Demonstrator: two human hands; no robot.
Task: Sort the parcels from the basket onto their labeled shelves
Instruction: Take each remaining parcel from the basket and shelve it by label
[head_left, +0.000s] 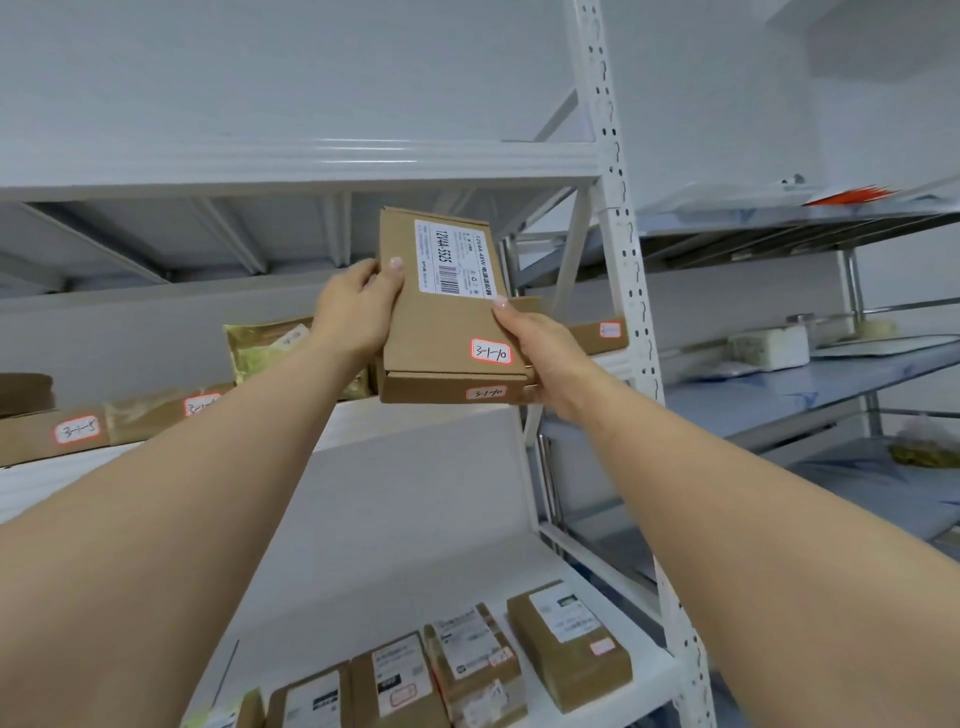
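A flat brown cardboard parcel (447, 322) is raised in front of the white rack, at the height of its upper shelf (415, 415). It carries a white barcode label and red-edged stickers reading 3-1-10 on its top and front edge. My left hand (358, 306) grips its left side with the thumb on top. My right hand (540, 348) grips its right side, thumb on the label's corner. Another brown box (597, 335) with a sticker lies on the shelf just behind it.
On the same shelf to the left lie a box marked 3-1-5 (52, 434), a taped parcel (166, 413) and a yellowish bag (270, 348). Several brown parcels (467, 660) sit on the shelf below. A white upright (623, 260) stands right; a second rack (810, 384) lies beyond.
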